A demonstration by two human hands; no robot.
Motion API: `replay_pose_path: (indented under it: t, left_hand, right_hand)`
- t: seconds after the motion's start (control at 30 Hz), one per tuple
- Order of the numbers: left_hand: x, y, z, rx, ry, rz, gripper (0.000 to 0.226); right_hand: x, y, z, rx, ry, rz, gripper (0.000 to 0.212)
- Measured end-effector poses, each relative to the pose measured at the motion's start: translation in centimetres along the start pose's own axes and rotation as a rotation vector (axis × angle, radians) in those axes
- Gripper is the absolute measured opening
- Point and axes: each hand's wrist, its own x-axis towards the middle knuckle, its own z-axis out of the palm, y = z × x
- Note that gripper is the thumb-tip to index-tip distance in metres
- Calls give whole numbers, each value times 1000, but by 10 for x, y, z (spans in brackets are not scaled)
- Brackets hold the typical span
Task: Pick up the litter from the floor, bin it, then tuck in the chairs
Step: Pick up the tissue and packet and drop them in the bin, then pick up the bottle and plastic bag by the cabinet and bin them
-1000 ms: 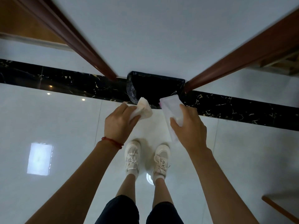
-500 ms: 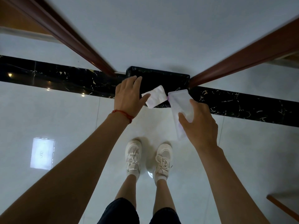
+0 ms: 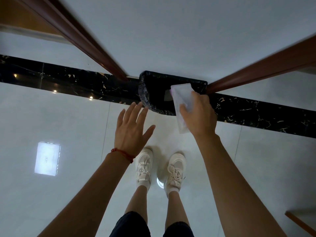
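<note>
one piece is gone: our left hand [image 3: 131, 129], a second ago pinching a tissue, is spreading empty beside the bin [image 3: 171, 77]; our right hand [image 3: 199, 117] is holding the wrapper [image 3: 182, 96] over it.

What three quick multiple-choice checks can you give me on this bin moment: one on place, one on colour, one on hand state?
1. Where is the white packet?
A. On the floor by the shoes
B. Held over the bin
C. On a chair

2. What colour is the bin liner?
A. Black
B. Blue
C. White

3. How is the left hand?
A. Clenched on paper
B. Gripping the bin rim
C. Open and empty

Answers: 1 B, the right hand grips it with its far end above the bin opening. 2 A, the crinkled plastic is black. 3 C, the fingers are spread with nothing in them.
</note>
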Motion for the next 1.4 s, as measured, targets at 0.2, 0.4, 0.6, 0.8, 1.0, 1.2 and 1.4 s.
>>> replay_pose_path:
  t: [0.2, 0.4, 0.6, 0.8, 1.0, 1.2, 1.4]
  left_hand:
    - [11, -4, -9, -2, 35, 22, 52]
    - [17, -1, -14, -1, 42, 31, 52]
    - [4, 12, -35, 27, 21, 67, 53]
    - [-22, 33, -82, 54, 1, 94, 54]
    - [-48, 59, -138, 93, -5, 142, 53]
    - [-75, 82, -188, 101, -42, 199, 54]
    - [-92, 112, -235, 170, -88, 352, 53]
  right_hand:
    - [29, -10, 12, 5, -14, 13, 60]
    - [13, 5, 6, -35, -32, -18, 64]
    - [-32, 8, -23, -35, -7, -58, 59]
    - [-73, -4, -70, -43, -17, -74, 59]
    - [-116, -15, -129, -50, 13, -77, 58]
    - [-174, -18, -179, -30, 48, 35, 59]
    - [-239, -15, -213, 43, 123, 217, 60]
